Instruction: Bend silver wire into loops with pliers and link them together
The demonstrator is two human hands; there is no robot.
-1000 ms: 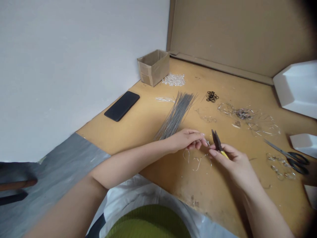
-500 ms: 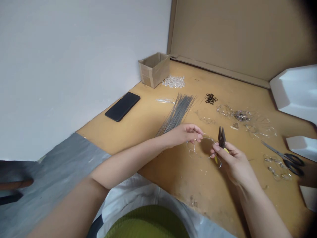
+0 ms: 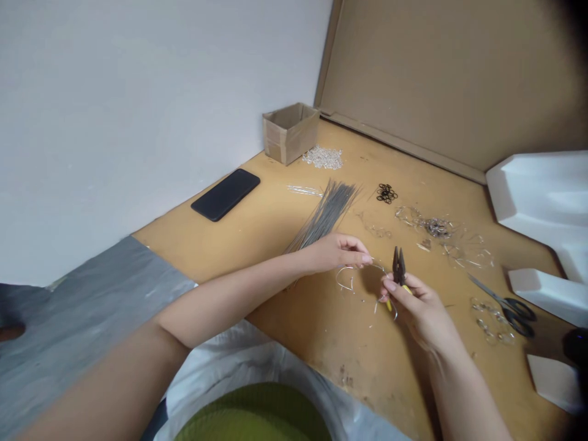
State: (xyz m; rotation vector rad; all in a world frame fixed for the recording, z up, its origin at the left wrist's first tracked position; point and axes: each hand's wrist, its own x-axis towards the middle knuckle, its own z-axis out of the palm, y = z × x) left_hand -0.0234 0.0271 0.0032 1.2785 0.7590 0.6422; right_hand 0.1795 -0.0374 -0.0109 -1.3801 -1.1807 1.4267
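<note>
A thin, looped silver wire (image 3: 379, 265) stretches between my two hands above the table. My left hand (image 3: 344, 252) pinches one part of it, and a curled end hangs below those fingers. My right hand (image 3: 416, 300) is closed around pliers (image 3: 399, 269) with yellow handles, their dark jaws pointing up and slightly apart. The thumb and fingertips of that hand also grip the wire. Behind my left hand lies a bundle of straight grey wires (image 3: 328, 208), partly covered by the hand and forearm.
Beyond the bundle are a cardboard box (image 3: 291, 135), clear beads (image 3: 324, 158) and a black phone (image 3: 225, 194). Black rings (image 3: 386, 193), tangled wire pieces (image 3: 438, 228) and scissors (image 3: 514, 312) lie to the right. White foam blocks (image 3: 542, 190) stand at the right edge.
The view has shifted slightly, so the table items on the right appear further left. Both hands keep their hold on the wire, and the pliers stay in my right hand.
</note>
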